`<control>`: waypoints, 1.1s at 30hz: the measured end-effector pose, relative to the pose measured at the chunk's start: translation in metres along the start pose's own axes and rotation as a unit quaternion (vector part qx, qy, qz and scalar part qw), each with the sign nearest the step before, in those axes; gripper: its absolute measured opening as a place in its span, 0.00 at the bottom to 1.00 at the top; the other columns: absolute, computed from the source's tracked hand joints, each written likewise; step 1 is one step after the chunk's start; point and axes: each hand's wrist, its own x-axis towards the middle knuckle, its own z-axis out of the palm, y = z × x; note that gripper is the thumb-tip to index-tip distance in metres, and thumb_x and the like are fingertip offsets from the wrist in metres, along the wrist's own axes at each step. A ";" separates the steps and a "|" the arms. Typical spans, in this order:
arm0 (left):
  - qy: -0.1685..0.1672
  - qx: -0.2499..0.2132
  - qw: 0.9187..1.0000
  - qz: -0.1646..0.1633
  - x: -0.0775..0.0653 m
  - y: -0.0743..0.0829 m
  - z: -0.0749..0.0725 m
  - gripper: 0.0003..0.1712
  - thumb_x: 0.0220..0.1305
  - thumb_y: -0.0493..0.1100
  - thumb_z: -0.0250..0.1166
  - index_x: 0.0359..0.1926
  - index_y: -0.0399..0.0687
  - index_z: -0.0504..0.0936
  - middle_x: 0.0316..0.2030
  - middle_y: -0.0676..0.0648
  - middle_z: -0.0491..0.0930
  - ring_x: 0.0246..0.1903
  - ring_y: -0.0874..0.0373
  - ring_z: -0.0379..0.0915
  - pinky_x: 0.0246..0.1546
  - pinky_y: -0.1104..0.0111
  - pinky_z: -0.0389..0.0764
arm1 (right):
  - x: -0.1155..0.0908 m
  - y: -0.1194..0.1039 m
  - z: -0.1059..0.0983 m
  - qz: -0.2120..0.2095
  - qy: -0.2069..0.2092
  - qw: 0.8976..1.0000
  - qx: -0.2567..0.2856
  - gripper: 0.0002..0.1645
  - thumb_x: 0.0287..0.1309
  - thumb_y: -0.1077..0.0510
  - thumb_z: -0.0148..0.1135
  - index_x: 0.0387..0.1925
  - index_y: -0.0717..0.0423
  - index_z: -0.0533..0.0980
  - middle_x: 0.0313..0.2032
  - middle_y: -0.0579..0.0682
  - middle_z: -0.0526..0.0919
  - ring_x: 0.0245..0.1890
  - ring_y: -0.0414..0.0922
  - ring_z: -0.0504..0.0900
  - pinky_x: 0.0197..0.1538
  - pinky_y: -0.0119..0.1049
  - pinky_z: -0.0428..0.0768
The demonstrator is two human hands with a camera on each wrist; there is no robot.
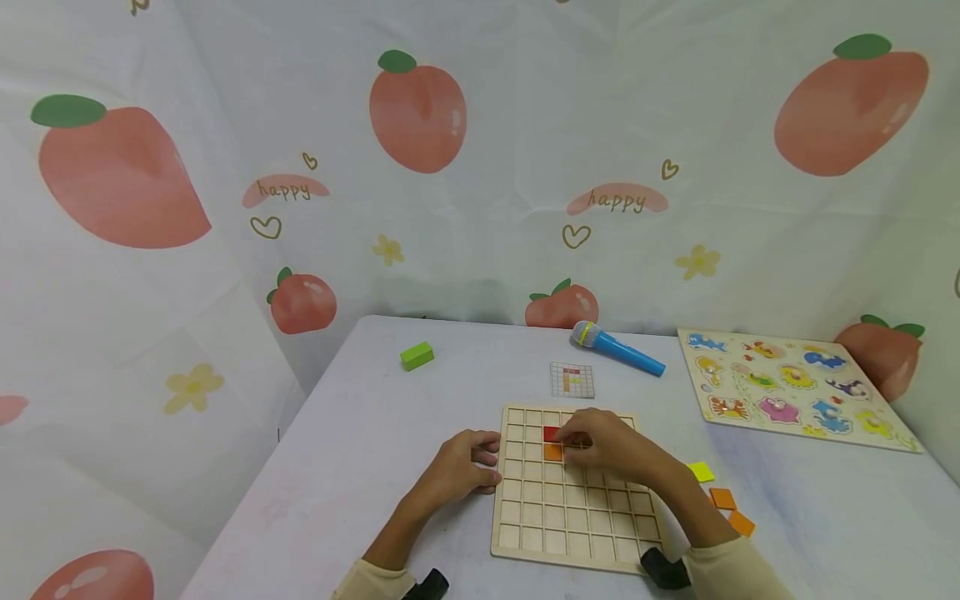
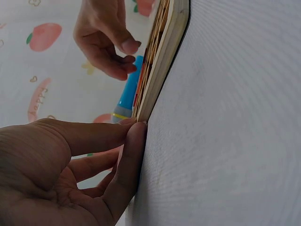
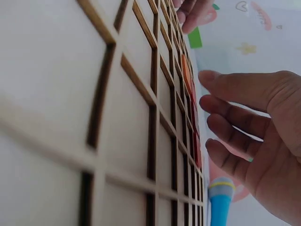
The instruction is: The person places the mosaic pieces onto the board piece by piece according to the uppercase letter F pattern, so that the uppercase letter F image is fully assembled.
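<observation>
I watched the left hand [image 1: 457, 467] pinch the board [image 1: 511, 536], the right hand [image 1: 606, 443] hang relaxed, empty, beside seated tiles [image 1: 552, 452] (loose tiles [image 1: 722, 499] lay unplaced to its right).

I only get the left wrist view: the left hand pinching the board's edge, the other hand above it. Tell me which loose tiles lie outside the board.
Observer: From the head view, a yellow tile and two orange tiles lie on the table, to the right of the wooden grid board.

Operator: The grid is edge-on for me. Report what sits next to the red.

Observer: In the head view, an orange tile in the grid sits directly on the near side of a red tile.

Operator: Describe what lies just past the board's far edge.

Observer: A small printed grid card with coloured squares lies there, nearer than the blue microphone.
</observation>
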 end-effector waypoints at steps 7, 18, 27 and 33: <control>-0.002 -0.008 1.000 0.002 -0.001 0.001 -0.001 0.35 0.57 0.23 0.73 0.68 0.28 0.76 0.53 0.39 0.81 0.49 0.51 0.80 0.36 0.67 0.92 | -0.017 0.007 -0.011 0.000 0.017 1.000 0.020 0.17 0.65 0.54 0.75 0.53 0.55 0.86 0.47 0.44 0.87 0.47 0.43 0.81 0.51 0.37 0.84; -0.001 -0.001 1.000 0.001 -0.001 0.001 0.000 0.35 0.57 0.24 0.73 0.67 0.28 0.76 0.53 0.40 0.81 0.49 0.51 0.80 0.36 0.68 0.92 | -0.050 0.021 -0.029 0.026 0.037 0.999 0.015 0.19 0.66 0.51 0.73 0.54 0.55 0.85 0.46 0.43 0.85 0.46 0.44 0.79 0.43 0.31 0.81; -0.001 0.002 1.000 0.002 0.000 0.000 0.000 0.35 0.57 0.24 0.73 0.67 0.28 0.76 0.52 0.40 0.81 0.49 0.50 0.80 0.36 0.68 0.91 | -0.075 0.033 -0.040 0.049 0.055 0.997 0.019 0.21 0.64 0.51 0.75 0.55 0.55 0.85 0.46 0.44 0.86 0.44 0.39 0.78 0.39 0.30 0.80; 0.001 0.002 1.000 0.002 0.001 0.000 0.000 0.35 0.57 0.24 0.74 0.67 0.28 0.76 0.52 0.40 0.81 0.49 0.51 0.80 0.35 0.68 0.91 | -0.094 0.043 -0.045 0.063 0.068 0.996 0.010 0.22 0.62 0.51 0.76 0.56 0.52 0.85 0.45 0.41 0.87 0.42 0.36 0.77 0.38 0.29 0.81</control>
